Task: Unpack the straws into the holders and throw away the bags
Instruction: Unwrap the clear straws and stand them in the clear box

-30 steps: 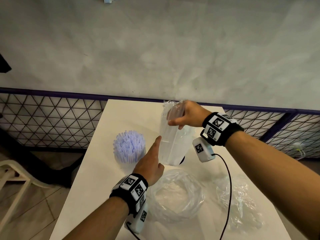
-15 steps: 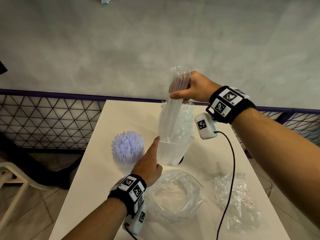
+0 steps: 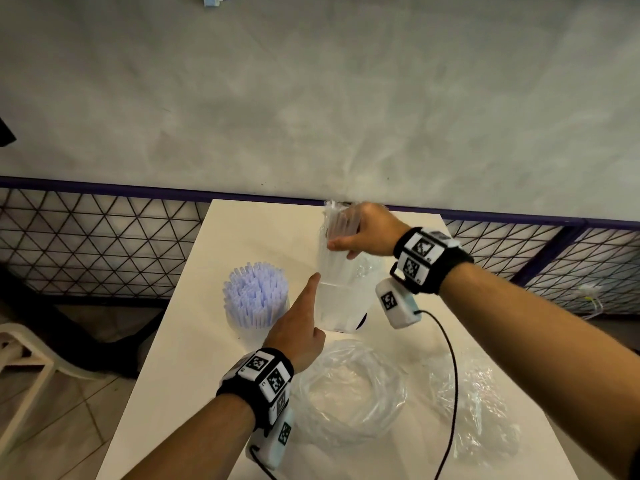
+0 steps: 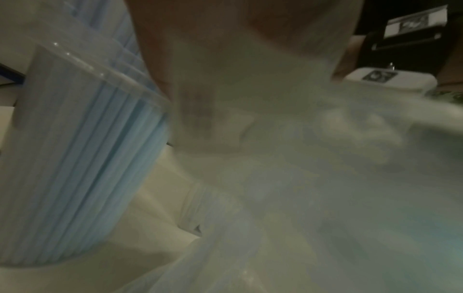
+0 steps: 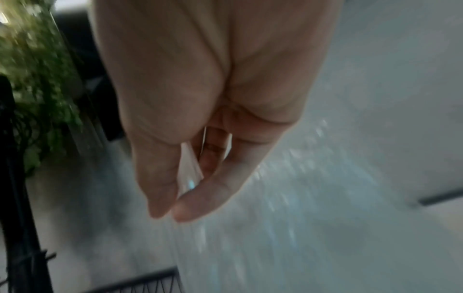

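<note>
A clear holder (image 3: pixel 341 310) stands mid-table with a bag of clear straws (image 3: pixel 332 233) upright in it. My right hand (image 3: pixel 349 233) grips the top of that bag from the right; in the right wrist view, thumb and fingers pinch clear film (image 5: pixel 188 174). My left hand (image 3: pixel 304 317) wraps the holder from the left, thumb pointing up along its wall, fingers hidden behind it. A second holder packed with blue straws (image 3: pixel 256 299) stands to the left, also seen close by as the blue straw holder (image 4: pixel 82 148) in the blurred left wrist view.
The white table (image 3: pixel 194 358) is narrow, with a wall and a mesh fence behind it. Two empty clear bags (image 3: pixel 349 393) (image 3: pixel 478 410) lie crumpled on its near half. A black cable (image 3: pixel 450 375) hangs from my right wrist across the table.
My right hand lifted the bag of straws high above the holder, then brought it back down into it. The left hand stayed on the holder.
</note>
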`<state>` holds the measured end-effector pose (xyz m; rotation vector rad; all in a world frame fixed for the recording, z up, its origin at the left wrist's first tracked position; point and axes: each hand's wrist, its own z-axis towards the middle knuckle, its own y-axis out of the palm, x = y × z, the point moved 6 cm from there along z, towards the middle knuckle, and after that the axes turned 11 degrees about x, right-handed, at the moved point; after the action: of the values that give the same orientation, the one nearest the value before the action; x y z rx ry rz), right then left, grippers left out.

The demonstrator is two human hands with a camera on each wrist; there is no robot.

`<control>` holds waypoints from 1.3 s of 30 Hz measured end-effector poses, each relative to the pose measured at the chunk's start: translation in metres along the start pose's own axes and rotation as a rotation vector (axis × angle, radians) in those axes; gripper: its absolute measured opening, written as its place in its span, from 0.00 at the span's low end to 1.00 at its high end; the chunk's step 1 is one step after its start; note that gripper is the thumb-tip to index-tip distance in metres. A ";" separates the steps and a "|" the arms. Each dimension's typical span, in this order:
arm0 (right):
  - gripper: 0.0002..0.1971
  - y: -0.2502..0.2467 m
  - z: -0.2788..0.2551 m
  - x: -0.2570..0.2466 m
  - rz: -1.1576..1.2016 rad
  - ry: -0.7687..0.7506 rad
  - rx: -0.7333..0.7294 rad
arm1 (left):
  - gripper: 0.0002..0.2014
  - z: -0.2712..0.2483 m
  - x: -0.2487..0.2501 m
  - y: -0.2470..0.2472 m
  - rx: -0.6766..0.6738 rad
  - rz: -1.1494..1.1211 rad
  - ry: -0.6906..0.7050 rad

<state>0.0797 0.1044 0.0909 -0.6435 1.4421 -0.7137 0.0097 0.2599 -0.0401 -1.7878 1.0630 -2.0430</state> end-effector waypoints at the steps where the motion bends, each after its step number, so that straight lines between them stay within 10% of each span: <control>1: 0.13 0.005 -0.001 0.005 -0.014 -0.001 0.032 | 0.49 0.001 -0.001 0.001 -0.003 0.001 0.002; 7: 0.47 -0.017 -0.017 -0.021 0.030 -0.250 0.297 | 0.48 0.001 -0.003 0.002 0.012 0.015 0.000; 13: 0.26 0.022 -0.020 -0.032 -0.423 -0.505 0.262 | 0.48 0.002 -0.004 0.003 0.010 0.006 -0.007; 25: 0.36 0.072 -0.038 0.001 -0.649 -0.461 0.060 | 0.44 0.000 0.006 -0.002 0.032 0.041 0.033; 30: 0.30 0.024 -0.056 0.010 -0.626 -0.410 0.356 | 0.48 0.000 0.001 0.000 0.026 0.023 0.005; 35: 0.24 0.021 -0.065 0.058 -0.512 -0.295 0.334 | 0.48 0.000 0.001 0.001 0.016 0.024 0.006; 39: 0.24 0.021 -0.050 0.046 -0.602 -0.479 0.424 | 0.48 -0.001 0.005 0.000 0.017 0.057 0.021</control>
<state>0.0309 0.0847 0.0435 -0.8477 0.6167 -1.1966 0.0073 0.2577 -0.0366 -1.7112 1.0869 -2.0354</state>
